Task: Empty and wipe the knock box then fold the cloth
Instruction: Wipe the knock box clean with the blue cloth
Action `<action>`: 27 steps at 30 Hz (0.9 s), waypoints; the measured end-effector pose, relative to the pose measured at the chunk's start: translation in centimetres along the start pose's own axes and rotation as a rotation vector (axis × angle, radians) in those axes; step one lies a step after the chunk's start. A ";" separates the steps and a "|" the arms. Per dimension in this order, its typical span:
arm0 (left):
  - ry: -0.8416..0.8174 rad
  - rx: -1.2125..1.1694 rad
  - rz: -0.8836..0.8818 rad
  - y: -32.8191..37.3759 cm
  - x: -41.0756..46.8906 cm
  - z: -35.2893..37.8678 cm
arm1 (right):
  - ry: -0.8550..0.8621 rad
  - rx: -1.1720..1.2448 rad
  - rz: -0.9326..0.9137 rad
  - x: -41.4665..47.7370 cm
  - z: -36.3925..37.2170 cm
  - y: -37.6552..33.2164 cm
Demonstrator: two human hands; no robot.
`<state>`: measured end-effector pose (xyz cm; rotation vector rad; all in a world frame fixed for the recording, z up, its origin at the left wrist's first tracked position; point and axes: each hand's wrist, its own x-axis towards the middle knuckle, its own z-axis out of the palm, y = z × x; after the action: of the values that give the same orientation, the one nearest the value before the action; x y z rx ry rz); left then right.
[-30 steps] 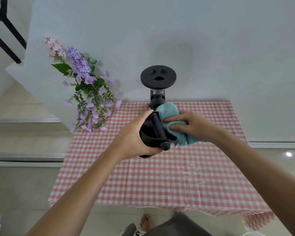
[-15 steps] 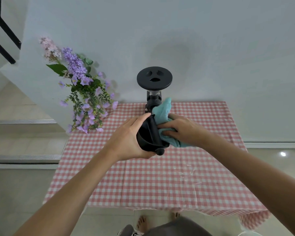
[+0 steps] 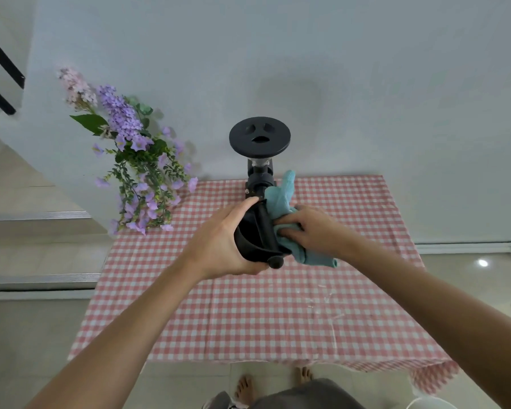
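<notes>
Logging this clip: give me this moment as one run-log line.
phase: wiping | left hand: holds knock box above table | right hand: presses cloth into it

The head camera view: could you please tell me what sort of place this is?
Probably a home coffee corner: a gingham-clothed table against a wall, a black coffee grinder, flowers, and stairs alongside.

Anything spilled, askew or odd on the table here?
Mostly tidy. The checked tablecloth carries pale smears or creases right of centre; I cannot tell which. Its front right corner hangs bunched. The knock box is tilted only because the left hand holds it for wiping.
</notes>
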<state>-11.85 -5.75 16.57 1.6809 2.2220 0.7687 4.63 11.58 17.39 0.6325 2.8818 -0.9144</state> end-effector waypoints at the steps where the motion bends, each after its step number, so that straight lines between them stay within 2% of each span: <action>1: 0.020 0.039 0.001 -0.2 0.1 -0.2 | -0.095 0.213 0.119 -0.4 0.0 -0.2; 3: 0.034 0.089 -0.016 -0.5 0.0 -0.2 | -0.274 0.579 0.318 -1.5 -0.1 -0.6; 4: 0.035 0.087 -0.027 -0.4 -0.2 -0.1 | -0.286 0.627 0.325 -1.9 -0.1 -0.5; 5: 0.041 0.064 -0.036 -0.4 -0.2 -0.1 | -0.238 0.639 0.301 -2.2 0.0 -0.5; 8: 0.074 -0.067 -0.060 -0.2 0.3 -0.5 | 0.048 0.693 0.097 -2.5 0.7 -0.5; 9: 0.065 -0.076 -0.055 -0.2 0.5 -0.6 | 0.080 0.708 0.028 -2.5 0.8 -0.9; 12: 0.004 -0.050 -0.035 0.5 0.9 -0.1 | 0.072 0.478 -0.111 -1.8 0.9 -1.6; 14: -0.014 -0.056 -0.030 0.9 0.8 0.8 | 0.124 0.301 -0.132 -0.7 0.9 -1.4; 17: 0.024 -0.107 -0.038 1.1 0.6 1.8 | 0.203 0.347 -0.007 0.1 0.6 -0.8; 23: 0.082 -0.128 -0.136 -0.4 0.5 4.0 | -0.041 0.546 0.037 -3.3 0.7 2.0; 25: 0.098 -0.158 -0.149 -0.7 0.2 5.4 | 0.012 0.611 0.109 -4.7 1.4 4.3; 27: 0.130 -0.145 -0.165 -0.4 -0.3 6.7 | 0.089 0.542 0.189 -5.6 3.1 7.6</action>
<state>-8.72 -4.38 10.75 1.3980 2.2938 0.9950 12.54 13.39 11.67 0.9783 2.5731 -1.6841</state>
